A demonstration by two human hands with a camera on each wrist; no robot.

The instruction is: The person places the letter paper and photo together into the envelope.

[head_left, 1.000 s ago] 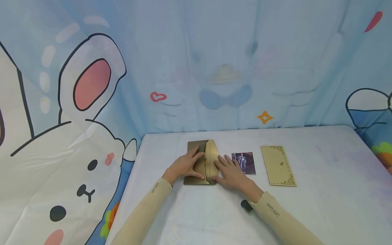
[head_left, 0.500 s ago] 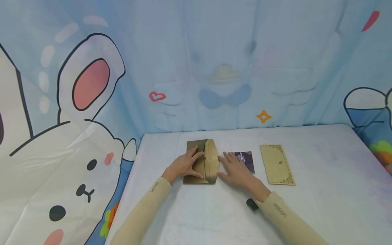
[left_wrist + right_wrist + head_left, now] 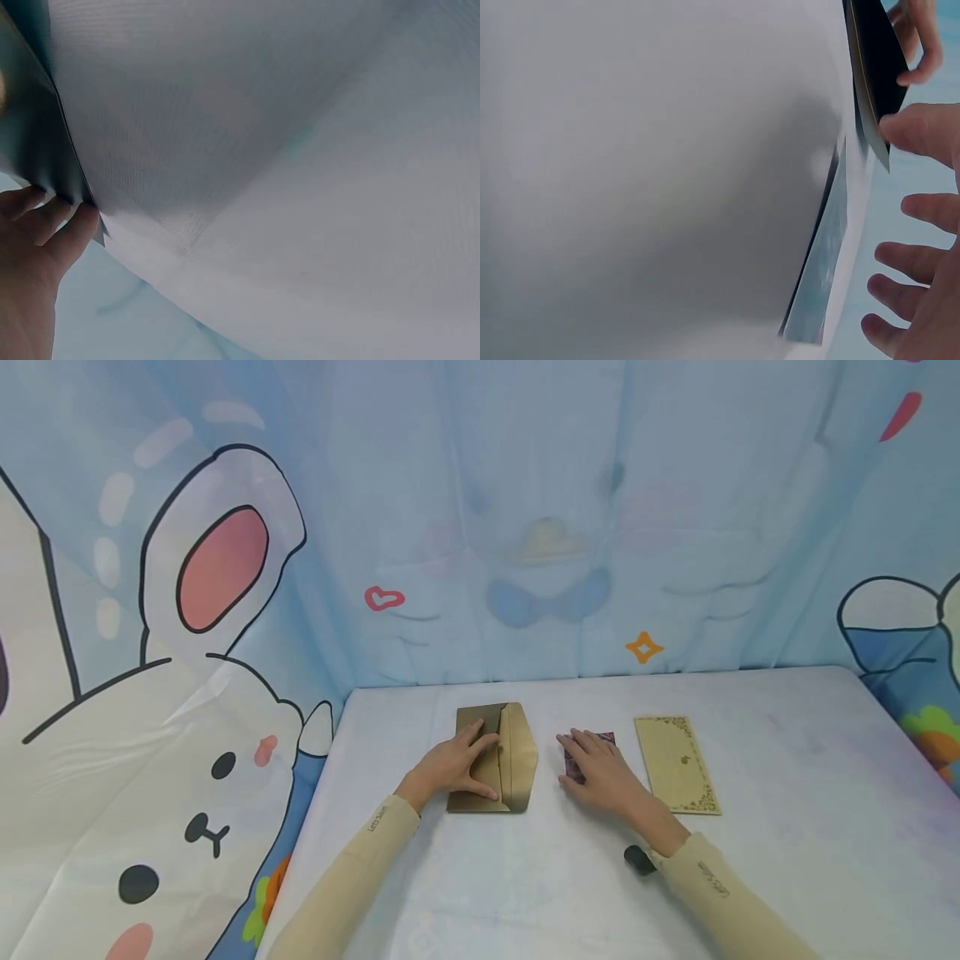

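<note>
A gold envelope (image 3: 517, 760) lies on the left part of the white table with its flap spread out to the right. My left hand (image 3: 453, 766) rests on its body, thumb and fingers apart. In the left wrist view, the fingertips of that hand (image 3: 37, 255) touch the dark, shiny paper. My right hand (image 3: 603, 777) is over a small photo print (image 3: 572, 768), covering most of it. The right wrist view has the fingers spread and apart from the photo (image 3: 821, 262), which lies flat.
A gold card or envelope (image 3: 678, 768) with a dark ornamental border lies right of the photo. The white-covered table (image 3: 810, 827) ends at a blue printed curtain (image 3: 525, 510) behind. A white cartoon rabbit is printed on the cloth at left. A black device (image 3: 639, 860) sits at my right wrist.
My right hand has left the envelope's flap and moved right, over the photo. The left hand has stayed on the envelope.
</note>
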